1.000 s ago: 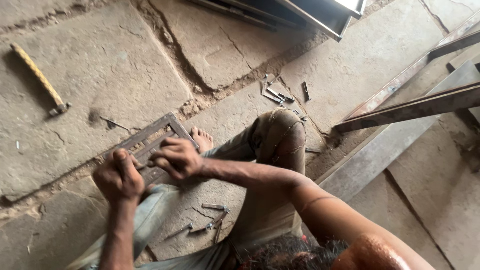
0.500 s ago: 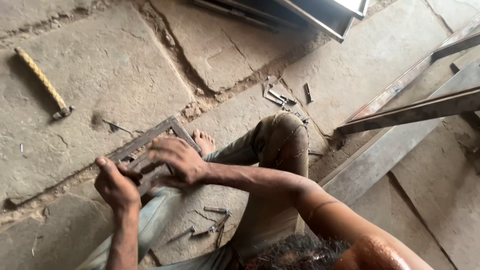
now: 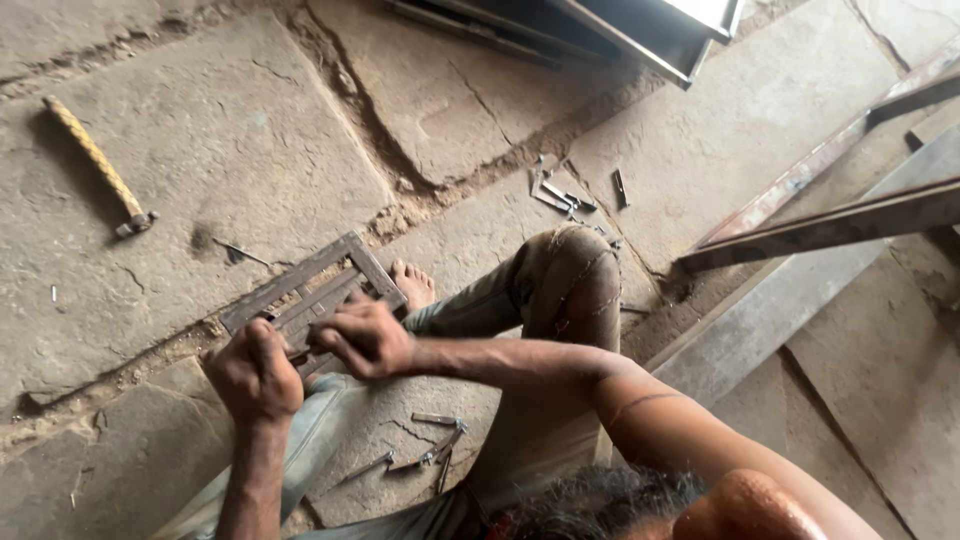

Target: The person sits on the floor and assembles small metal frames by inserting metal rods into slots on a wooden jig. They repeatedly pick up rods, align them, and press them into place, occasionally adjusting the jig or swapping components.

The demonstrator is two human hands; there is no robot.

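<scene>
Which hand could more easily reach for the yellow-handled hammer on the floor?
Probably the left hand: it grips the metal frame on the side nearer the hammer, while the right hand reaches across from farther off.

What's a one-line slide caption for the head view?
Seated on a cracked stone floor, both hands, left hand and right hand, grip a rusty metal frame; hammer lies apart.

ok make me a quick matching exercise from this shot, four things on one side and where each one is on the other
Things:
1. hammer
2. metal grille frame
3. loose metal pieces
4. bare foot

Places:
A. under both hands
B. far left on the stone floor
C. beyond the bent knee
D. right beside the frame's corner

Pairs: 1-B, 2-A, 3-C, 4-D
</scene>
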